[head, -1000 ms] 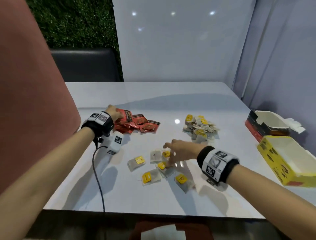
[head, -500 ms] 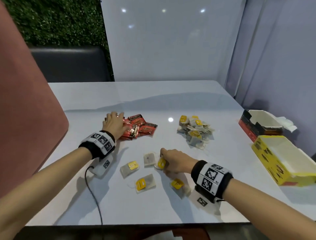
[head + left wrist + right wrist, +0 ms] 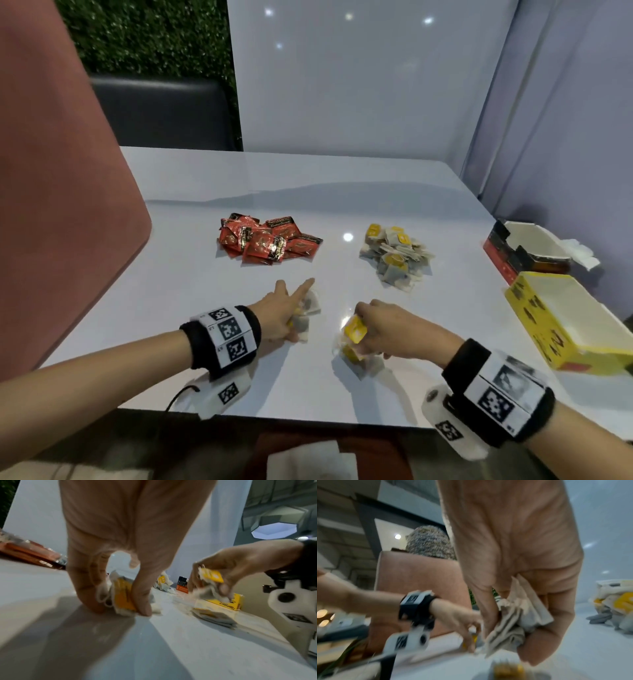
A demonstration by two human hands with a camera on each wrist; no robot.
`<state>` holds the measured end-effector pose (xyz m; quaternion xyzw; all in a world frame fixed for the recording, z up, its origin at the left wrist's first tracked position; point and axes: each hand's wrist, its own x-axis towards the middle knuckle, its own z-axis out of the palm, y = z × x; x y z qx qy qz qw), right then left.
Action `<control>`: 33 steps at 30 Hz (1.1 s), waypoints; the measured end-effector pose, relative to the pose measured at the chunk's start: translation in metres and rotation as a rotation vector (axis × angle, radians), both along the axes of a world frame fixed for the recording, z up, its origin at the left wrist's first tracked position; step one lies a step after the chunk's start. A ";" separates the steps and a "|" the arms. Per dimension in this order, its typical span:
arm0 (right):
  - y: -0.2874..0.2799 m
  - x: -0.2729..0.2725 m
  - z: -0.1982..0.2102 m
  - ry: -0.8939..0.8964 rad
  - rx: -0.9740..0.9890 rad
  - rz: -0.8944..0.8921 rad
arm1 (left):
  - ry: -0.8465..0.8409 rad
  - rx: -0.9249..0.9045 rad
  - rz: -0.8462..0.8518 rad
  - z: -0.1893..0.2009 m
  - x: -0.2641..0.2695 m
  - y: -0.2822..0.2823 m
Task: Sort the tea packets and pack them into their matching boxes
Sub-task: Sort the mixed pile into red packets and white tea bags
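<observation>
My left hand (image 3: 291, 315) pinches a small bunch of yellow-tagged tea bags (image 3: 122, 597) between thumb and fingers on the white table (image 3: 239, 185), index finger pointing forward. My right hand (image 3: 380, 325) grips another bunch of yellow-tagged tea bags (image 3: 354, 330) just above the table; more lie under it (image 3: 359, 363). Farther back lie a pile of red packets (image 3: 267, 241) and a pile of yellow-tagged bags (image 3: 395, 253). At the right edge stand an open yellow box (image 3: 548, 329) and an open red-and-black box (image 3: 507, 250).
A pink chair back (image 3: 61, 192) rises at the left of the table. A grey wall panel (image 3: 342, 85) closes off the far side. A white tissue (image 3: 582, 255) lies by the red box. A cable (image 3: 178, 397) hangs from the left wrist unit.
My left hand has left the red pile and come down to the loose yellow-tagged bags, gathering some. My right hand has gathered the others into its grip.
</observation>
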<state>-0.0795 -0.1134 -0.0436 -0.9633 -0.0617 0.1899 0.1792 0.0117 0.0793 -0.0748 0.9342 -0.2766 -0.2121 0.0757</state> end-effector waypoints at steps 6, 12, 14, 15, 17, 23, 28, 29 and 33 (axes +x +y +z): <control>0.010 -0.010 -0.028 -0.044 -0.176 0.054 | -0.022 0.072 -0.079 0.008 0.015 -0.016; -0.001 -0.006 -0.019 0.070 0.023 0.017 | -0.040 0.106 -0.084 0.007 0.020 -0.015; -0.014 -0.002 -0.008 0.101 0.133 -0.042 | -0.048 0.077 -0.078 0.005 0.019 -0.011; -0.023 0.001 0.000 0.090 0.185 -0.079 | -0.054 0.060 -0.078 0.004 0.019 -0.009; -0.043 0.010 0.023 0.025 0.311 -0.186 | -0.052 0.028 -0.077 0.005 0.020 -0.002; -0.106 0.079 0.084 -0.367 0.530 -0.424 | -0.018 0.009 -0.040 0.013 0.026 0.011; -0.112 0.148 0.052 -0.393 0.176 -0.481 | 0.016 -0.063 -0.001 0.010 0.027 0.013; -0.109 0.154 0.037 -0.318 0.025 -0.403 | 0.022 -0.086 0.004 0.010 0.027 0.015; -0.095 0.155 0.005 -0.203 -0.300 -0.187 | 0.010 -0.160 -0.011 0.021 0.031 0.024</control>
